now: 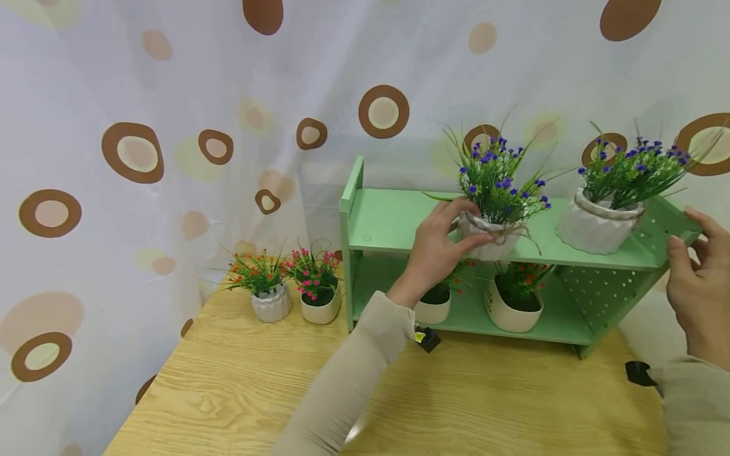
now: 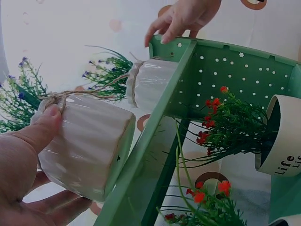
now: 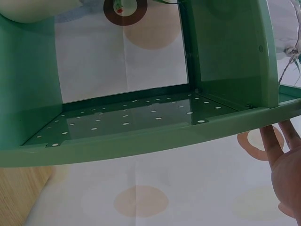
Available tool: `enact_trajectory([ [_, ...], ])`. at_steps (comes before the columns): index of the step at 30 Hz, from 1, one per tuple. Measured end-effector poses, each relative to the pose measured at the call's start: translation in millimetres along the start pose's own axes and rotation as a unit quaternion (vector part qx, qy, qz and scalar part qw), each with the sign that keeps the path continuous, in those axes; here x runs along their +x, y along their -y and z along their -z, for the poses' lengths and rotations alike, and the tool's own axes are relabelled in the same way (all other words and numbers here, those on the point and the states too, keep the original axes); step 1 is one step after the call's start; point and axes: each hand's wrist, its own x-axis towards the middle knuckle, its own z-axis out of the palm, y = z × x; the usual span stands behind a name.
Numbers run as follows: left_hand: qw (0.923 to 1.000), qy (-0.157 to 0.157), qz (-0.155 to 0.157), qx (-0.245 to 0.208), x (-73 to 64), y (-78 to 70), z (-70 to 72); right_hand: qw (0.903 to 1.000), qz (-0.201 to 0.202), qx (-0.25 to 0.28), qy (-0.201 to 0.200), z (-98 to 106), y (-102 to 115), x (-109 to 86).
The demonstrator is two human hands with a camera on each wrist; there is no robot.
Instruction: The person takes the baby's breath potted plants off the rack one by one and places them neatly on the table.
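Observation:
My left hand grips a white fluted flowerpot of purple flowers, thumb on the front near the twine bow and fingers round the side. In the left wrist view its base is tilted into sight, close over the top board of the green shelf. My right hand holds the upper edge of the shelf's right side panel, thumb in front and fingers behind. A second white pot with purple flowers stands on the top board, just left of that hand.
Two cream pots stand on the lower board with red flowers, the right one plainly seen, the left one partly behind my left arm. On the wooden table, left of the shelf, are an orange-flowered pot and a pink-flowered pot. A patterned curtain hangs behind.

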Motion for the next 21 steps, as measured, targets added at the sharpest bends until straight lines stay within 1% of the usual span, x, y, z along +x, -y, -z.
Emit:
enact_trajectory([
  [3,0.9999,0.009,0.003,-0.005,-7.0,-2.9,7.4,0.9998,-0.014,-0.011,0.004,1,0,-0.9],
  [5,0.9999,0.010,0.004,-0.011,-12.4,-4.2,13.1,0.9998,-0.015,-0.012,0.005,2,0,-0.9],
  [8,0.9998,0.006,-0.005,-0.017,-21.5,-5.0,21.5,0.9999,-0.010,-0.011,0.006,1,0,-0.5],
  [12,0.9995,-0.011,-0.023,-0.018,-35.9,-5.2,32.7,0.9999,-0.008,-0.009,0.007,0,-1,0.8],
  [15,0.9990,-0.027,-0.031,-0.020,-48.4,-3.0,40.5,0.9998,-0.013,-0.009,0.008,0,-1,1.3],
  [18,0.9982,-0.044,-0.038,-0.013,-60.1,0.5,49.0,0.9999,-0.014,-0.005,0.008,0,-2,1.9],
  [21,0.9972,-0.060,-0.044,-0.004,-71.2,4.3,58.1,1.0000,-0.004,-0.003,0.006,0,-3,1.5],
])
